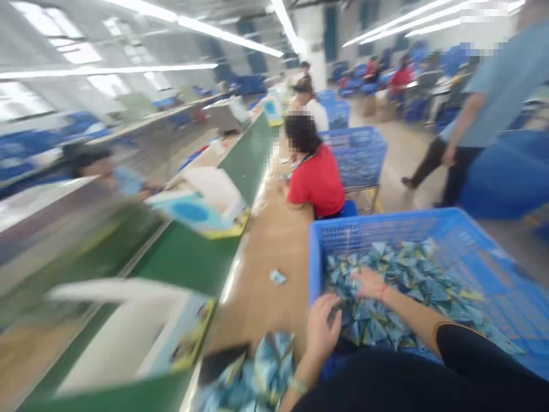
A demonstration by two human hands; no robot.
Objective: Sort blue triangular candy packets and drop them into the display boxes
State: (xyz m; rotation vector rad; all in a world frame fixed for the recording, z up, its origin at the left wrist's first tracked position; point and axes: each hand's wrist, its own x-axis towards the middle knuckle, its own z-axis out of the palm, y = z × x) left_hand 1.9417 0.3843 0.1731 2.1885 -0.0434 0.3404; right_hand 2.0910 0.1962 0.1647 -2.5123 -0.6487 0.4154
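Note:
Many small blue triangular packets (412, 286) fill a large blue plastic basket (386, 223) at the right. My right hand (369, 284) reaches in among them; its fingertips are blurred against the packets, so I cannot make out a grip. At the basket's near left edge is my left hand (323, 326), thumb and fingers curved with a gap between them and no packet visible there. A heap of similar packets (266, 372) lies on the table beside my left forearm. Farther up the tabletop sits a single packet (278, 277).
Along the wooden table (274, 240) runs a green conveyor belt (184, 252) carrying open printed boxes (206, 206). A person in a red shirt (319, 180) sits ahead at the table. Another person in light blue (497, 86) is walking on the right. More blue baskets (354, 151) stand beyond.

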